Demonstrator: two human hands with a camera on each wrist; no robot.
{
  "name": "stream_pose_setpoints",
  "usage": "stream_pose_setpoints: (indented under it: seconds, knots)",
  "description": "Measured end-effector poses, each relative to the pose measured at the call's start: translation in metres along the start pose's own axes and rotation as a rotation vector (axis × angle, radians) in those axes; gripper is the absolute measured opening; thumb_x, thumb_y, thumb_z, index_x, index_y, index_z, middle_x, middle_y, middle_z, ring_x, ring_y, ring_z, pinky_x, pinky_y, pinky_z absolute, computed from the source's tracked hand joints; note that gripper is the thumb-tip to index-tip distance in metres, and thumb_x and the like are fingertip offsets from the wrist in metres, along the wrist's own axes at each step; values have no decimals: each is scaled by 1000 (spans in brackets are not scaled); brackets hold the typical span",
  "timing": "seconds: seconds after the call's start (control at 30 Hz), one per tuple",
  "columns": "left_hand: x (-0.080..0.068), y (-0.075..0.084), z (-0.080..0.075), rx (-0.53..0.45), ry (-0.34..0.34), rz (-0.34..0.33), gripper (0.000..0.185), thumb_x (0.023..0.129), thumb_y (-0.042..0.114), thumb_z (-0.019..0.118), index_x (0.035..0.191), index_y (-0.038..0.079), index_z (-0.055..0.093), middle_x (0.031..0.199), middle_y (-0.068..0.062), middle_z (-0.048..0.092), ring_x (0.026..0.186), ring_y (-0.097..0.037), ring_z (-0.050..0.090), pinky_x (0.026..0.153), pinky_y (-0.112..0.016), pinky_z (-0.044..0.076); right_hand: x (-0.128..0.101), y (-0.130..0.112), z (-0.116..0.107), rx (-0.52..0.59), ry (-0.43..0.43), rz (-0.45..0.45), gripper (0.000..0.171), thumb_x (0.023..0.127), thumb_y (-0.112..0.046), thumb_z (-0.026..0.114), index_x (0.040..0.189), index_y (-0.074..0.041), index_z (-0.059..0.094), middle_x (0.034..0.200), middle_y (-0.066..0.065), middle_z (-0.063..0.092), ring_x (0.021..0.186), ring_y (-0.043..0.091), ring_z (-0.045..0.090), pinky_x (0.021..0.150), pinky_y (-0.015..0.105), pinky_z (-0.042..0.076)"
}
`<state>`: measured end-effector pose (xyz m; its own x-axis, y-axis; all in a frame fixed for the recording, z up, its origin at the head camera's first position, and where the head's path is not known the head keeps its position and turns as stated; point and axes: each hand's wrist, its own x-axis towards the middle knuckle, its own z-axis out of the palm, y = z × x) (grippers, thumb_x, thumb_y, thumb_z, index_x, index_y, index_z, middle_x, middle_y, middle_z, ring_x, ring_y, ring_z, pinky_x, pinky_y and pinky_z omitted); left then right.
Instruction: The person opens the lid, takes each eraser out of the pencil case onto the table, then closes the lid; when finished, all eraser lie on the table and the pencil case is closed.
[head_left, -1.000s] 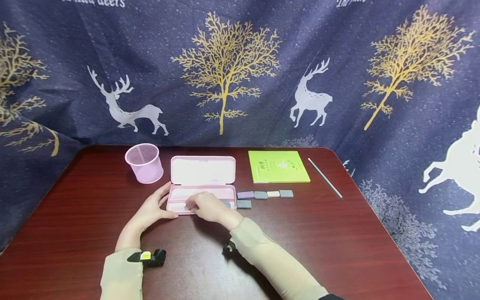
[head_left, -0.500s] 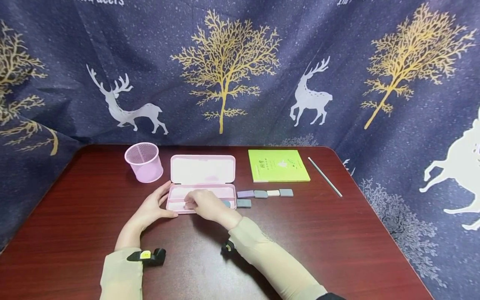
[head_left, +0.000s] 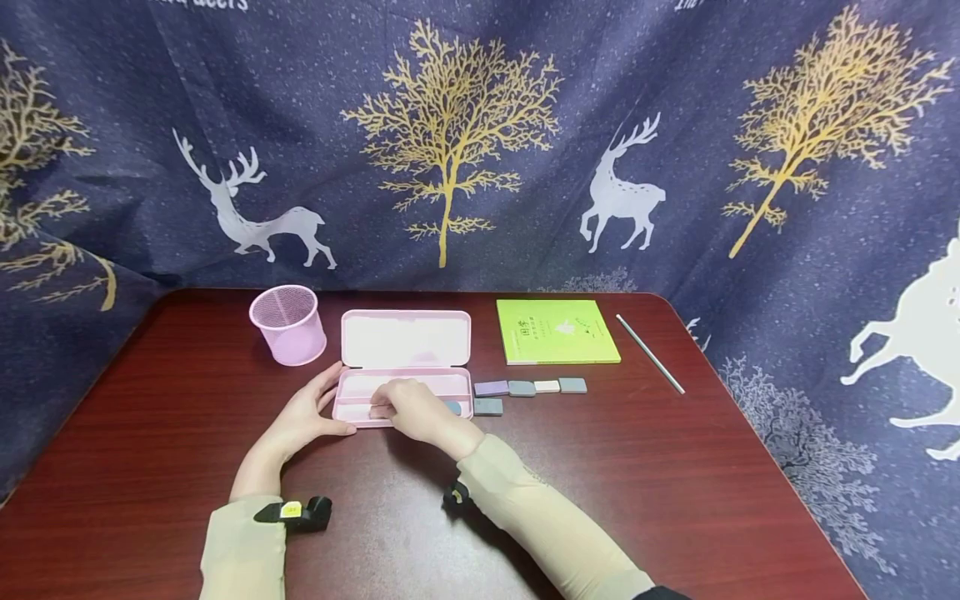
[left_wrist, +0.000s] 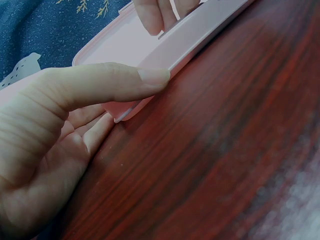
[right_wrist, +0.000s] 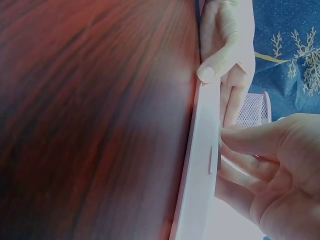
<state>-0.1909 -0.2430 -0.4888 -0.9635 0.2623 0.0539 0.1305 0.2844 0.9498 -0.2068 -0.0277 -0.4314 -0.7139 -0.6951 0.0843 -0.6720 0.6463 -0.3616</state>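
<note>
A pink pencil case (head_left: 450,380) lies with its lid raised on the table. My left hand (head_left: 303,414) grips its left end, thumb on the front wall and fingers round the back corner; the left wrist view shows the thumb (left_wrist: 125,82) along the rim. My right hand (head_left: 420,412) reaches into the front compartment with thumb and fingers pinched together. In the right wrist view a small dark-edged piece (right_wrist: 219,159), seemingly an eraser, shows between them, mostly hidden. A blue-grey eraser (head_left: 453,407) sits in the compartment, right of this hand.
Right of the case lie a purple eraser (head_left: 491,388), grey erasers (head_left: 522,389), and a whitish eraser (head_left: 547,387). Behind them are a green book (head_left: 558,333) and a thin pencil-like stick (head_left: 649,353). A pink mesh pen holder (head_left: 292,333) stands back left.
Almost nothing differs: the left hand stays on the case and the right hand stays inside the front compartment. The view has shifted slightly.
</note>
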Motion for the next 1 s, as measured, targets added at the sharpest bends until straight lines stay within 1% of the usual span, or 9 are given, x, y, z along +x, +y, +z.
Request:
stream_pose_setpoints:
  seconds: [0.2,0.47,0.8,1.0]
  knots:
    - [0,1,0,4,0,-20,108,69,-5,82,151,-11,12,156,-34,19,142,-50,24,98,0,37,-1,1,0,-27,-4,29,20,92,-6,64,109,-8,74,106,0,75,106,12,68,96,19,53]
    - [-1,1,-1,17,-1,-27,108,70,-3,82,152,-10,12,156,-33,19,143,-50,24,99,-1,37,0,4,1,-12,0,74,18,90,-10,68,106,-9,76,106,-1,76,106,11,68,95,17,52]
    - [0,1,0,16,2,-27,108,69,-5,82,151,-10,12,156,-34,19,143,-50,23,99,-1,37,1,5,2,2,7,67,15,90,-11,69,103,-9,76,102,-1,76,101,10,70,91,15,53]
    - [0,0,0,27,5,-33,109,69,-3,83,152,-10,13,156,-34,19,143,-50,24,101,-3,37,2,7,3,16,5,69,14,90,-11,68,102,-9,76,101,0,76,99,10,71,89,15,54]
